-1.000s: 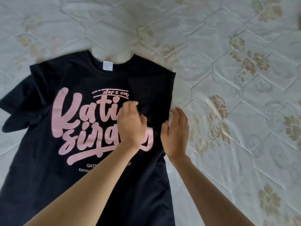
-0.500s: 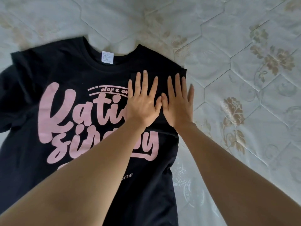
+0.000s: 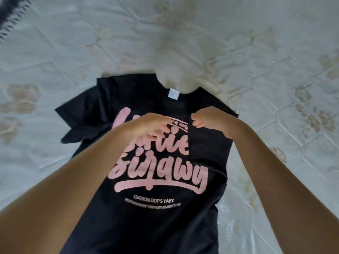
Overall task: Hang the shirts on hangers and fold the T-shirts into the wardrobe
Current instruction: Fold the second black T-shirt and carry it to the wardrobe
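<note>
Both hands have lifted off the T-shirt: left hand hovers blurred, fingers loosely extended; right hand is curled, empty. The T-shirt lies front-up on the quilt, right side folded in. A dark fringe shows top left.

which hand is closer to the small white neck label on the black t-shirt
Right. The right hand sits just below and to the right of the small white neck label, over the folded-in flap. The left hand lies further off, below and to the left, over the pink lettering.
</note>
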Action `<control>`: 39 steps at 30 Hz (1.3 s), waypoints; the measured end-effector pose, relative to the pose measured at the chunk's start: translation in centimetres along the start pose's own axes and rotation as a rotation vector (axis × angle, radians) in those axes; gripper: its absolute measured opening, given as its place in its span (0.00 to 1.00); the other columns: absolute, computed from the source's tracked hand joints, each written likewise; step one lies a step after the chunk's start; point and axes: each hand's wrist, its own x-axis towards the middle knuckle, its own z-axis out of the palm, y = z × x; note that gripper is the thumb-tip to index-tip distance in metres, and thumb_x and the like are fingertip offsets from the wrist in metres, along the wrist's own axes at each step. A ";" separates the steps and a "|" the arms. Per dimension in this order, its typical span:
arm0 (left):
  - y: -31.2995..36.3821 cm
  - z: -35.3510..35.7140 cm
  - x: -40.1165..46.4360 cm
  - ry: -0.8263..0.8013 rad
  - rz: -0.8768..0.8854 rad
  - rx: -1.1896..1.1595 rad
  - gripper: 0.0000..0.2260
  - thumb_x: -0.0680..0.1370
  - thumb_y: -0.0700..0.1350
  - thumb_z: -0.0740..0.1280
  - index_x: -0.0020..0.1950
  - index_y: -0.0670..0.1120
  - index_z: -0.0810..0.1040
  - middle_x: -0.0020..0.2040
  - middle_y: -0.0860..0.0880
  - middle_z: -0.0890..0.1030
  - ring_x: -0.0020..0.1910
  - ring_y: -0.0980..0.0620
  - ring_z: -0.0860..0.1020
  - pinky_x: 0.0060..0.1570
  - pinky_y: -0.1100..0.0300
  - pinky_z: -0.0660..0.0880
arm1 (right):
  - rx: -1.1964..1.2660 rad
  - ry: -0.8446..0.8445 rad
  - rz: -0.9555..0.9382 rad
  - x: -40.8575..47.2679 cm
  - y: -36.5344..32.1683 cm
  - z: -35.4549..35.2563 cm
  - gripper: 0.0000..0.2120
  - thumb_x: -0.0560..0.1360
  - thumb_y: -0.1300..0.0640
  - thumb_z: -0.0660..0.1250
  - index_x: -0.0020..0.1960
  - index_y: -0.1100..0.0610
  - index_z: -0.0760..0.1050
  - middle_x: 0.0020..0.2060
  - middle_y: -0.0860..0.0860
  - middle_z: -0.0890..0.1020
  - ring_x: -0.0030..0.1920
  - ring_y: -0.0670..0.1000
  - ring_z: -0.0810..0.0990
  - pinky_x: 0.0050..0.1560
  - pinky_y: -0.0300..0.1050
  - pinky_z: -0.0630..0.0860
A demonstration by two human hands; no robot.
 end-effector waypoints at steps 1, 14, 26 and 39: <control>-0.5 -2.1 -1.2 0.024 -0.035 -0.078 0.14 0.82 0.49 0.62 0.65 0.46 0.75 0.58 0.47 0.82 0.56 0.48 0.81 0.58 0.52 0.76 | 0.103 -0.053 0.000 -0.5 -1.9 0.4 0.10 0.83 0.55 0.58 0.54 0.60 0.76 0.51 0.57 0.80 0.52 0.53 0.79 0.54 0.44 0.76; -11.3 -20.6 -7.3 0.689 -0.109 -0.219 0.04 0.75 0.41 0.71 0.46 0.43 0.77 0.46 0.42 0.79 0.47 0.44 0.78 0.48 0.52 0.75 | 0.128 0.031 -0.389 3.9 -20.2 12.0 0.11 0.79 0.60 0.65 0.59 0.55 0.80 0.55 0.51 0.83 0.57 0.48 0.80 0.60 0.40 0.74; -13.4 -17.2 -5.1 0.356 -0.244 -0.569 0.12 0.75 0.45 0.73 0.54 0.38 0.81 0.50 0.43 0.84 0.41 0.50 0.82 0.51 0.54 0.79 | -0.807 -0.048 -0.673 10.4 -28.1 20.8 0.18 0.71 0.52 0.76 0.59 0.52 0.77 0.50 0.46 0.78 0.54 0.50 0.73 0.54 0.45 0.62; -13.1 -19.7 -5.7 0.766 0.055 -0.551 0.09 0.76 0.44 0.65 0.37 0.42 0.73 0.35 0.47 0.75 0.33 0.53 0.71 0.31 0.65 0.66 | -0.182 0.053 -0.723 11.9 -32.8 18.0 0.08 0.72 0.56 0.76 0.49 0.55 0.80 0.45 0.46 0.81 0.42 0.42 0.76 0.45 0.34 0.70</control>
